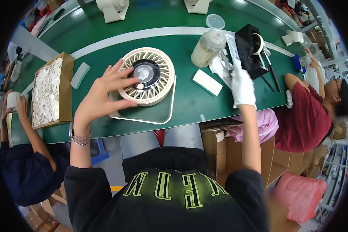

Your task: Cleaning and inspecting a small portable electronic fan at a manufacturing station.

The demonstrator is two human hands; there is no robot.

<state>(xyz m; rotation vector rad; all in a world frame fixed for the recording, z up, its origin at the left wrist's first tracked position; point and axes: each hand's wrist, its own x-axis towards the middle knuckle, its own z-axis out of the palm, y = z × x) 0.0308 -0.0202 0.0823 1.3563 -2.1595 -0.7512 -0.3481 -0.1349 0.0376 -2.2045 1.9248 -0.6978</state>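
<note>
A cream desk fan (169, 63) with a round slatted grille and a dark hub ring lies face up on its looped stand. My bare left hand (108, 89) is spread over the fan's left side, thumb near the lower rim and fingertips by the hub. A small cream disc (140, 86) sits at the hub's lower edge, beside those fingertips. Wearing a white glove, my right hand (243, 89) reaches toward metal tools (225, 61) on white paper, next to a black holder (246, 50). Its fingertips are too unclear to show whether they grip anything.
Left of the fan are a sponge block (80, 75) and a cardboard box (67, 89) of white pieces. To its right stand a white block (207, 82) and a clear lidded jar (207, 48). More fans (116, 9) stand at the back. Co-workers sit on both sides.
</note>
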